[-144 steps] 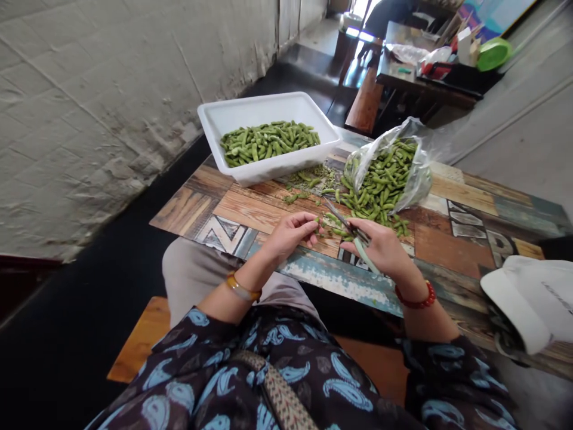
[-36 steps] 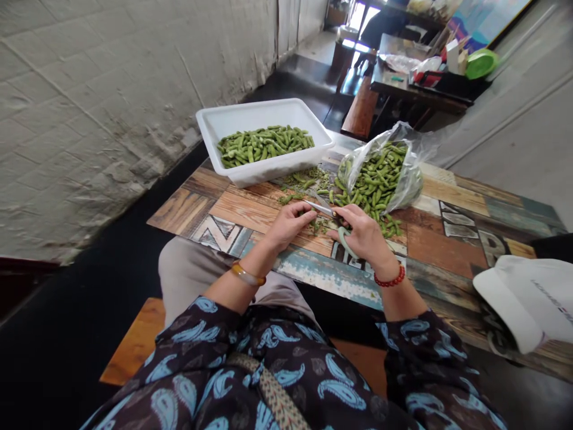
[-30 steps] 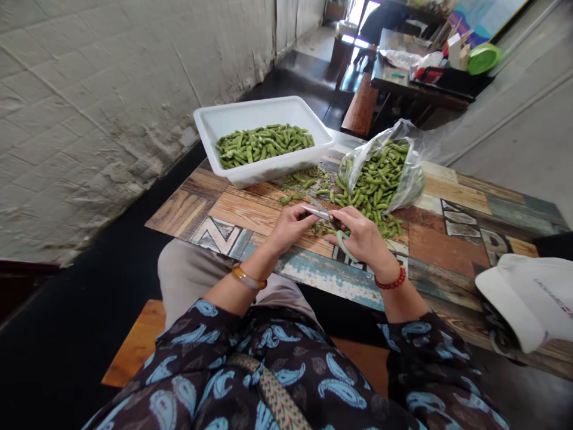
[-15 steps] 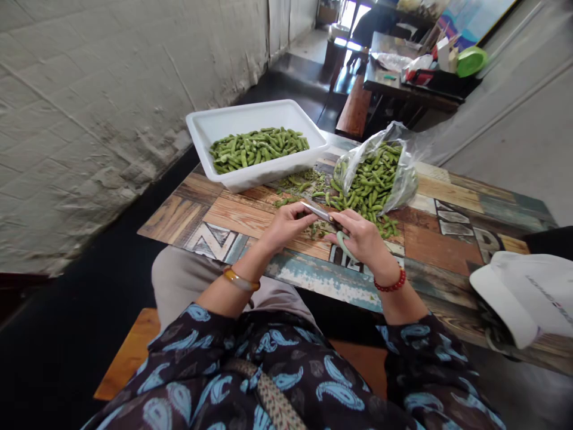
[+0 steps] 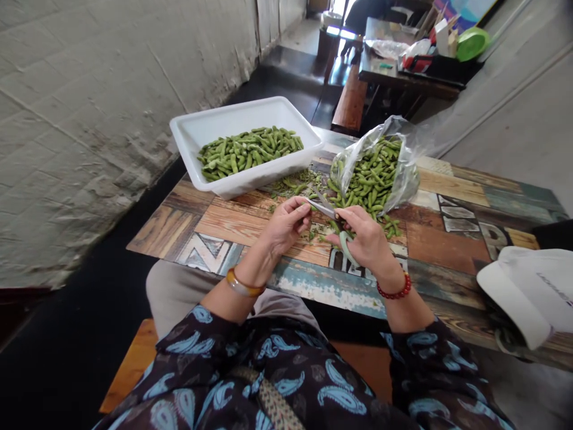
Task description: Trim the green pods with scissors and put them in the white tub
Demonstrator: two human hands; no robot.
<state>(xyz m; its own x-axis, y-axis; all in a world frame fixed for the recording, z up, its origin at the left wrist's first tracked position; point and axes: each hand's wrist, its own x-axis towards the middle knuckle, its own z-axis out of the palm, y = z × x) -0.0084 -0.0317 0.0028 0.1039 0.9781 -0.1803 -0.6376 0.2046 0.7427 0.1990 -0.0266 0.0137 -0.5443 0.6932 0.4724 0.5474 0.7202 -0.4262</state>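
Observation:
My right hand (image 5: 364, 236) is wrapped round the pale green handles of a pair of scissors (image 5: 323, 208), whose blades are parted and point left. Pinched in the fingertips of my left hand (image 5: 289, 222) is a green soybean pod (image 5: 310, 206), mostly hidden, right by the blade tips. Beyond the hands, trimmed bits (image 5: 302, 181) lie scattered on the table. A clear plastic bag (image 5: 405, 173) on its side spills pods (image 5: 373, 170) toward my right hand. Farther left stands a white tub (image 5: 250, 181) with many pods (image 5: 250, 152) in it.
The wood-patterned table (image 5: 224, 218) runs from left to right before me. A white cap (image 5: 532, 286) rests at its right end. Behind are a wooden bench (image 5: 349, 104) and another table (image 5: 380, 65) with boxes and a green lid (image 5: 473, 45). A pale wall (image 5: 111, 107) rises on the left.
The scissor blades have opened; they were closed before. My left hand has turned a little, its fingers more curled, and a bit of green now shows at the fingertips. The view has shifted slightly.

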